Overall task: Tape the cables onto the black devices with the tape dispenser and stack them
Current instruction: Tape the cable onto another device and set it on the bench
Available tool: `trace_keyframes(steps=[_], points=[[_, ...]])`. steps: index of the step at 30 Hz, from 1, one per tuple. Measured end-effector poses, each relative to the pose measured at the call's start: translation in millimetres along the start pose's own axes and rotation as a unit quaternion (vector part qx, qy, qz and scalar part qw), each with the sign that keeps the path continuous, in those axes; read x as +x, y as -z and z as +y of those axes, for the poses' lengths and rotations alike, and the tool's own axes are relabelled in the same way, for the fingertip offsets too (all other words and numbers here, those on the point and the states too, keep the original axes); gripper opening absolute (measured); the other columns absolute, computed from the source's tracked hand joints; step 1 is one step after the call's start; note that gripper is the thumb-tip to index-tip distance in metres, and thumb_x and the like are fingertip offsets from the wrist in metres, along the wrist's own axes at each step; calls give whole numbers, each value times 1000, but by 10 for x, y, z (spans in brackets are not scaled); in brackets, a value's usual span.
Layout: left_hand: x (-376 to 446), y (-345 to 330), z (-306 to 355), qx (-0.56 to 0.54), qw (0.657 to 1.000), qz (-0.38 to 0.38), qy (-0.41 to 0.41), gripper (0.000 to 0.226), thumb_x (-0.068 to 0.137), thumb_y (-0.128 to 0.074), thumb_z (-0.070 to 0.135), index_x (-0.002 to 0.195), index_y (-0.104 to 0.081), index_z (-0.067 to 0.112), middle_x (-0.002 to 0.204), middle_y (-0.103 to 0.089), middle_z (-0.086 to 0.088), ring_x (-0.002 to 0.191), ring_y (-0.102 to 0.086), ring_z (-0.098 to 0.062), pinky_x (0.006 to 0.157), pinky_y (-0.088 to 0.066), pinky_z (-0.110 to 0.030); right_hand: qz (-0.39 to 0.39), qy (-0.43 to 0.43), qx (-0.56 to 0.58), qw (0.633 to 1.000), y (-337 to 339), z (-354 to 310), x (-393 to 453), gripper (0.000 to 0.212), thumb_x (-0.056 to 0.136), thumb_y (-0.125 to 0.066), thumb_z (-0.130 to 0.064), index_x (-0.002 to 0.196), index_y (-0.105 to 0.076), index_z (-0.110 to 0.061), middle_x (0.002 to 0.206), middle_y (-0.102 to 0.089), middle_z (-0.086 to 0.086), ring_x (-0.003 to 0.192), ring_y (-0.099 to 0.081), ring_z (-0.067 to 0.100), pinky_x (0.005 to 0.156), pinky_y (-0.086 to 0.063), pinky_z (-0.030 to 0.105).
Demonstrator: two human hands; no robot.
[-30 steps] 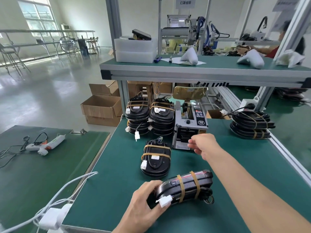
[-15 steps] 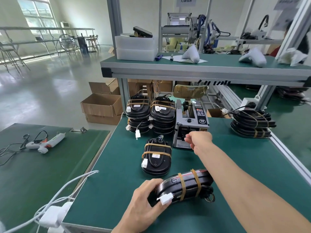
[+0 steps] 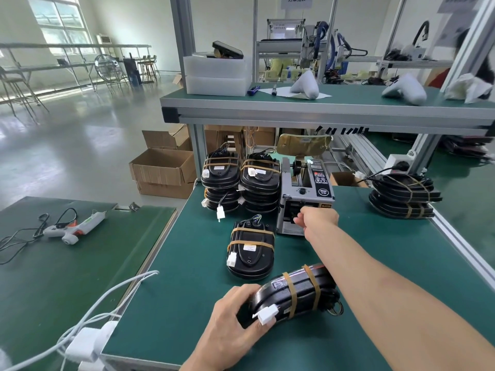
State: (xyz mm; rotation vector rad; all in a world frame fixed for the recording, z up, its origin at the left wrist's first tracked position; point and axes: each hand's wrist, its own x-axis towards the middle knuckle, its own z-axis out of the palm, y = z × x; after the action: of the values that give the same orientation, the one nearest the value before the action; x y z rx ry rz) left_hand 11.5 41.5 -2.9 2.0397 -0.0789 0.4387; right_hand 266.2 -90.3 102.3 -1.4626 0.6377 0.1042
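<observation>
My left hand [image 3: 231, 321] grips the near end of a black device [image 3: 293, 294] that stands tilted on its edge on the green mat at the front. Two brown tape bands wrap it, and a white connector [image 3: 266, 314] sticks out by my fingers. My right hand [image 3: 317, 219] reaches to the front outlet of the grey tape dispenser [image 3: 306, 194], fingers curled and pinching at the slot; the tape strip itself is hidden by the hand. Another taped device [image 3: 251, 250] lies flat left of my right forearm.
Two stacks of taped devices [image 3: 241, 183] stand left of the dispenser and another stack [image 3: 404, 195] at the right. A shelf [image 3: 321, 108] overhangs the back. A glue gun [image 3: 75, 227] lies on the left table; white cables [image 3: 88, 330] trail at the front left corner.
My right hand has moved forward from above the mat to the dispenser's outlet. My left hand keeps hold of the front device, which has barely shifted.
</observation>
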Motion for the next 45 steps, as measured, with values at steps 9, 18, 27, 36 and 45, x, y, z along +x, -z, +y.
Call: trace_keyframes(steps=[9,18,27,36,45], points=[[0,-3,19,7,1000,3,2,43,85,-79,65,120,-68,43,102,-70,9,96,-68,-20,83,-55,-30,14,-15,22,1000,1,13,34,31,85,-78,-3,81,-48,-7,76,-71,13,48,-66,17,33,-42,18],[-2,1,44,7,1000,6,2,42,86,-78,65,118,-68,42,102,-70,9,97,-68,-21,83,-55,-32,-13,-47,1,999,90,-5,-5,21,87,-77,-5,94,-58,-5,74,-71,10,54,-69,16,39,-44,21],[-2,-1,35,10,1000,4,3,43,84,-80,66,117,-67,42,102,-70,11,97,-68,-18,84,-55,-33,-261,103,-193,940,686,-123,-650,6,91,-72,-20,90,-74,-15,81,-76,0,70,-74,11,67,-44,28],[-7,-10,34,19,1000,-4,12,42,80,-87,58,114,-66,42,101,-69,11,95,-67,-20,82,-55,-37,-269,334,-276,860,1274,459,-1471,8,85,-79,-34,78,-76,-31,130,-59,-35,144,-28,-13,126,-18,44],[-14,-19,29,20,1000,-4,22,47,77,-85,66,114,-66,42,101,-67,11,97,-66,-20,85,-53,-33,-213,354,-304,858,1295,742,-1503,13,90,-74,-32,79,-72,-38,155,-34,-29,143,9,-22,126,12,40]])
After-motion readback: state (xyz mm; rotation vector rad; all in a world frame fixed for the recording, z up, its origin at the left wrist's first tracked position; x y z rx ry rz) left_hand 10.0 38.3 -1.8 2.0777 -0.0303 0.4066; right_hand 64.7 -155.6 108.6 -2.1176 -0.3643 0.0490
